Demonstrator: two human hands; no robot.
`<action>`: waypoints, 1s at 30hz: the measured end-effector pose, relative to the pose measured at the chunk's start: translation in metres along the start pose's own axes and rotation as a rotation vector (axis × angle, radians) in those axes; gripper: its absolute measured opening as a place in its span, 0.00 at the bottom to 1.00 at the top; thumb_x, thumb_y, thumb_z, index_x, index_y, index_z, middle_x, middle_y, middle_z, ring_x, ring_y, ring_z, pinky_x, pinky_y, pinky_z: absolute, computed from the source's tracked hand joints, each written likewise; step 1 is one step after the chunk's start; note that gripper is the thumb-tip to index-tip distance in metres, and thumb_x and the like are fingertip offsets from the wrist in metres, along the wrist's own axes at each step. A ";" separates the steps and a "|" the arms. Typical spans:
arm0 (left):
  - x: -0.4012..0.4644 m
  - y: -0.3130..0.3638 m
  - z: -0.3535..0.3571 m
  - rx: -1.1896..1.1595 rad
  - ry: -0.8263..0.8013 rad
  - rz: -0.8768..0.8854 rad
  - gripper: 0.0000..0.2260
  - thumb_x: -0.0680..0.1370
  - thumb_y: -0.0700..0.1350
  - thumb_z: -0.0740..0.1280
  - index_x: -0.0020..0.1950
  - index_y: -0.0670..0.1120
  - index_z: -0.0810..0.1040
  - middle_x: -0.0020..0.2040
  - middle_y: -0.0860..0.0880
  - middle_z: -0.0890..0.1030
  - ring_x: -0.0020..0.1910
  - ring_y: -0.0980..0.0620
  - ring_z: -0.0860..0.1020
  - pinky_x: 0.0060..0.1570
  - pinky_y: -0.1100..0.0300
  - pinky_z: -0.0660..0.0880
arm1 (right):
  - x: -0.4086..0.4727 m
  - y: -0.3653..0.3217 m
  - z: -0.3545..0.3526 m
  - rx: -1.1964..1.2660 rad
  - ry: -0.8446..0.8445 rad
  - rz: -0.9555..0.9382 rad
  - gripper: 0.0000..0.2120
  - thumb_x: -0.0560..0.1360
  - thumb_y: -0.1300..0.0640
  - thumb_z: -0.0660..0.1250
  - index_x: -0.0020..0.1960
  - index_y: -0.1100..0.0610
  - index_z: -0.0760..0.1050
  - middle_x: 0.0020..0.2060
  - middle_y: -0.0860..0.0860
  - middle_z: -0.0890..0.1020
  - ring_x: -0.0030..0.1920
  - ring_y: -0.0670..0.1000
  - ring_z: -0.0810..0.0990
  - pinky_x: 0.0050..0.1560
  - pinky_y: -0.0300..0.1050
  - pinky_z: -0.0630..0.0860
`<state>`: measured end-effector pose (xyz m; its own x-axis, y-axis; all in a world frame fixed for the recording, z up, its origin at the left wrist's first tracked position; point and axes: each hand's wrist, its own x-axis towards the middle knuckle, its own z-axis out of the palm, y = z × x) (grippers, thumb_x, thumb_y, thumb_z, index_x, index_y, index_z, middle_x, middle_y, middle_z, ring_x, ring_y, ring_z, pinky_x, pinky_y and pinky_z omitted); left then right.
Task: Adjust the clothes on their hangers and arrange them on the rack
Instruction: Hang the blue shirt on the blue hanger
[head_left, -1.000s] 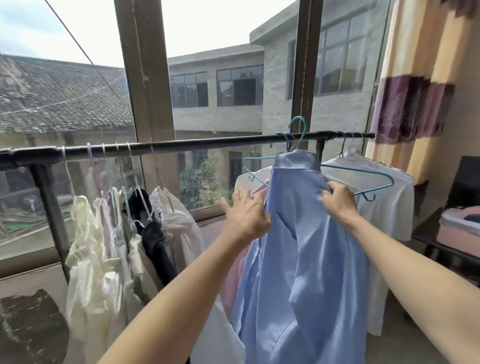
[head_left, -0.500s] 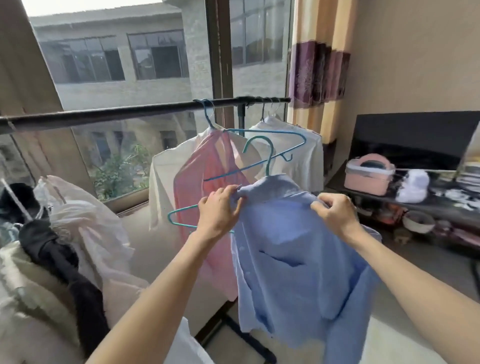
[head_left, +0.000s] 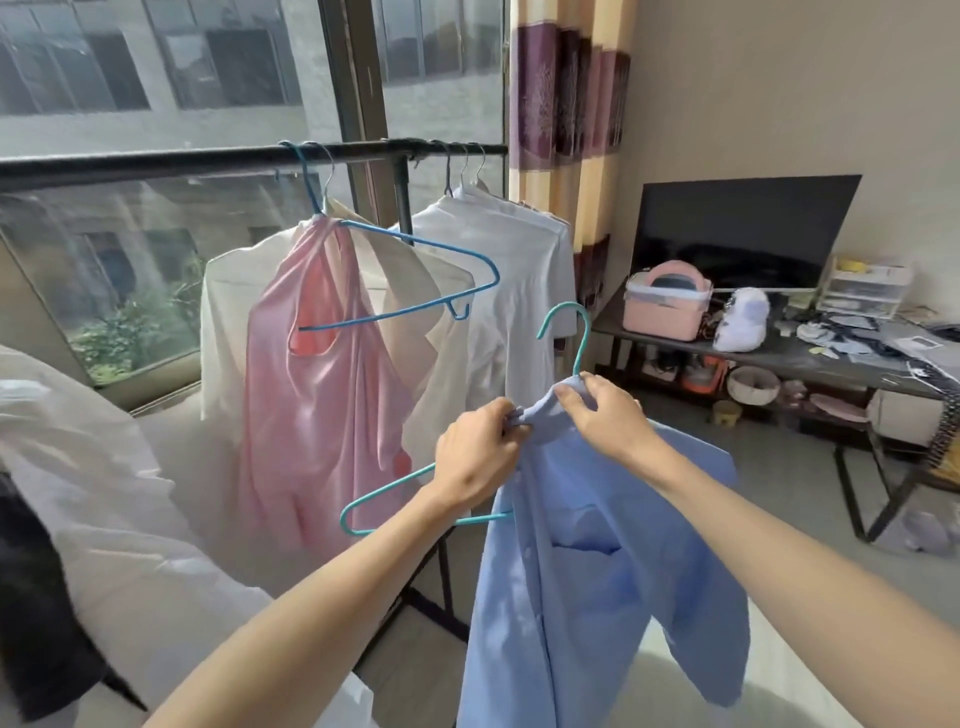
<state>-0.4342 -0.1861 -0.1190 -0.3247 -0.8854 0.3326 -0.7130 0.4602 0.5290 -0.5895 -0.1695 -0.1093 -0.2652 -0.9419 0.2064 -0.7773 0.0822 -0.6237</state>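
Both hands, left (head_left: 475, 457) and right (head_left: 605, 415), pinching blue shirt (head_left: 597, 561) collar on teal hanger (head_left: 569, 332), seemingly clear of rack rail (head_left: 208, 158), open floor lower right

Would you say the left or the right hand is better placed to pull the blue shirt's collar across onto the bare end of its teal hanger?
Probably the left hand. It pinches the blue shirt collar on the side where the teal hanger pokes out bare, while the right hand grips the collar by the hook and can steady it.
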 end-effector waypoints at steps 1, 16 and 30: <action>-0.002 0.003 0.002 -0.014 -0.010 -0.013 0.06 0.76 0.48 0.62 0.44 0.46 0.72 0.47 0.44 0.81 0.50 0.38 0.75 0.39 0.54 0.65 | -0.001 0.001 0.001 0.012 0.028 0.011 0.21 0.80 0.51 0.55 0.66 0.64 0.67 0.67 0.59 0.71 0.70 0.58 0.66 0.69 0.52 0.58; 0.000 -0.020 -0.009 -0.482 -0.509 -0.227 0.12 0.79 0.46 0.61 0.63 0.48 0.74 0.57 0.49 0.76 0.52 0.52 0.73 0.53 0.57 0.73 | -0.002 0.028 -0.012 0.809 0.007 0.016 0.13 0.81 0.60 0.52 0.53 0.60 0.75 0.62 0.55 0.75 0.56 0.50 0.74 0.61 0.37 0.70; -0.003 -0.001 0.054 -0.865 -0.318 -0.428 0.07 0.80 0.50 0.59 0.55 0.53 0.74 0.52 0.48 0.81 0.49 0.51 0.79 0.53 0.51 0.74 | -0.009 0.021 -0.028 0.755 0.122 -0.066 0.13 0.81 0.59 0.53 0.44 0.57 0.74 0.53 0.53 0.81 0.57 0.56 0.78 0.63 0.52 0.73</action>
<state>-0.4659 -0.1872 -0.1632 -0.3877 -0.9053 -0.1733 -0.1550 -0.1213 0.9804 -0.6191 -0.1501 -0.1032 -0.3267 -0.8909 0.3156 -0.2045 -0.2594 -0.9439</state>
